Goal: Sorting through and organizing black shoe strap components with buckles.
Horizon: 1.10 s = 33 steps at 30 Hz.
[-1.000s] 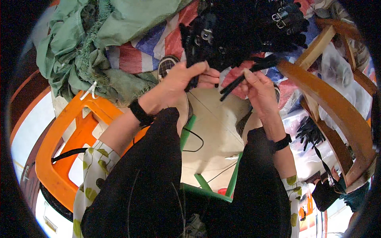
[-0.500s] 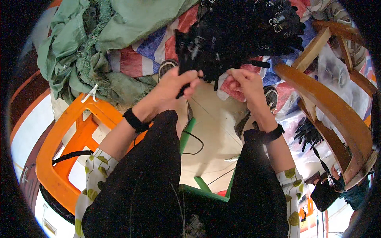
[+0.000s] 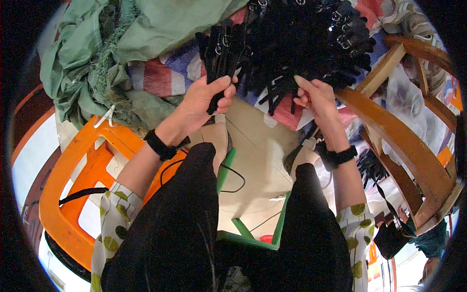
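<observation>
In the head view, the left hand [image 3: 206, 95] clasps one bundle of black buckled straps [image 3: 221, 53], its long axis pointing away from the person. Apart from it, the right hand [image 3: 318, 100] is at one black strap pile [image 3: 311, 44]; whether gripping, I cannot tell.

orange plastic frame [image 3: 51, 209] left, green cloth [image 3: 160, 29], wooden frame [image 3: 404, 138] right

Both forearms [image 3: 135, 171] angle forward and inward, wrists [image 3: 172, 130] nearly straight, left hand [image 3: 204, 100] with fingers curled in and thumb laid forward over them, right hand [image 3: 320, 100] apart from it, thumb extended, fingers bent, pinch unclear.
</observation>
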Tool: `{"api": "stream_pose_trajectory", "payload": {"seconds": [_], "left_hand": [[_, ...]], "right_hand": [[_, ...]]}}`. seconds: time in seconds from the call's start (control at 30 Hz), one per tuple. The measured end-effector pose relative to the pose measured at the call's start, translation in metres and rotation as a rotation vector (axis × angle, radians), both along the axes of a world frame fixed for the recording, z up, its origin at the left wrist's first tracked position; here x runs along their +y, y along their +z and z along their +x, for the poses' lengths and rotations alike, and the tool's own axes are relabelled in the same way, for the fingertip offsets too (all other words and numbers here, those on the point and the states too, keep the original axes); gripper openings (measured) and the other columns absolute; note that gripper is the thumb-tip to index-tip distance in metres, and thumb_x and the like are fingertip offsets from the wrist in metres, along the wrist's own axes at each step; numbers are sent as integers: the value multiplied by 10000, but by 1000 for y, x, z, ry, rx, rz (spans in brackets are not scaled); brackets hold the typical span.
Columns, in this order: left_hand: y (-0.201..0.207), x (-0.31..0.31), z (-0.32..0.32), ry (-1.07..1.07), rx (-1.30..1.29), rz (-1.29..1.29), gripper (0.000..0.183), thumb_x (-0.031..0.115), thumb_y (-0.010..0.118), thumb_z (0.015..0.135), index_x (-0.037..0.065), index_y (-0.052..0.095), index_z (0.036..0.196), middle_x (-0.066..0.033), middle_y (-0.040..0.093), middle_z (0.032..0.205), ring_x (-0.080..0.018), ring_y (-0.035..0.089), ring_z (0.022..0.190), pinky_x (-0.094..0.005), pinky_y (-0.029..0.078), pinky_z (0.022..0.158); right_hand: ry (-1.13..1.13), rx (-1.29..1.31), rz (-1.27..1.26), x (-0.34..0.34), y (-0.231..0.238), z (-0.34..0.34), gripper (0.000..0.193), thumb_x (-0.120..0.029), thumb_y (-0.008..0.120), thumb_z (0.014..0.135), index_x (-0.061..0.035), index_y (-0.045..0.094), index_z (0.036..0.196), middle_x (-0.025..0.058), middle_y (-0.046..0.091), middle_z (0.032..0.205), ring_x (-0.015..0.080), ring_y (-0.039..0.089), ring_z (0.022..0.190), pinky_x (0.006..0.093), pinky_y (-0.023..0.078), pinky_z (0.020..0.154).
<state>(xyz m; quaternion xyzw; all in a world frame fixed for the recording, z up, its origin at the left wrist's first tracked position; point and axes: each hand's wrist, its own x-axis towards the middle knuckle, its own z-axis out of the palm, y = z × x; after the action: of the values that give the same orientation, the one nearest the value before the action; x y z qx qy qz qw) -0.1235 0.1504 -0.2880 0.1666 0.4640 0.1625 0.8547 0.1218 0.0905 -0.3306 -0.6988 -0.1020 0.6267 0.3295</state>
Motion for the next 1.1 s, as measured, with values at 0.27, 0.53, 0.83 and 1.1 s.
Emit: {"api": "stream_pose_trajectory", "payload": {"seconds": [0.27, 0.53, 0.83, 1.1], "left_hand": [[6, -9, 22, -126, 65, 4, 164, 174, 485, 828, 28, 480, 903, 1, 466, 645, -81, 408, 522, -213, 348, 460], [1, -16, 27, -214, 56, 63, 168, 161, 442, 850, 7, 500, 884, 12, 490, 634, -78, 435, 511, -204, 359, 463], [13, -16, 33, -449, 110, 216, 244, 184, 439, 846, 20, 514, 1010, -66, 597, 878, -105, 568, 784, -215, 438, 617], [0, -22, 38, -441, 42, 159, 140, 175, 448, 844, 57, 461, 920, -1, 515, 715, -67, 461, 554, -202, 391, 478]], "right_hand": [[-184, 200, -71, -35, -4, 14, 218, -219, 638, 723, -67, 502, 646, 26, 528, 608, 100, 497, 490, 228, 468, 475], [-137, -123, -11, -48, 3, 4, 253, -267, 647, 712, -43, 552, 643, 25, 552, 599, 92, 503, 485, 203, 386, 443], [238, 16, 151, -16, 42, -44, 259, -250, 641, 700, -5, 577, 643, 29, 561, 570, 85, 492, 494, 232, 377, 451], [468, -385, 260, -12, 24, -48, 218, -206, 572, 734, 4, 574, 675, 84, 576, 605, 120, 521, 518, 262, 395, 469]]}}
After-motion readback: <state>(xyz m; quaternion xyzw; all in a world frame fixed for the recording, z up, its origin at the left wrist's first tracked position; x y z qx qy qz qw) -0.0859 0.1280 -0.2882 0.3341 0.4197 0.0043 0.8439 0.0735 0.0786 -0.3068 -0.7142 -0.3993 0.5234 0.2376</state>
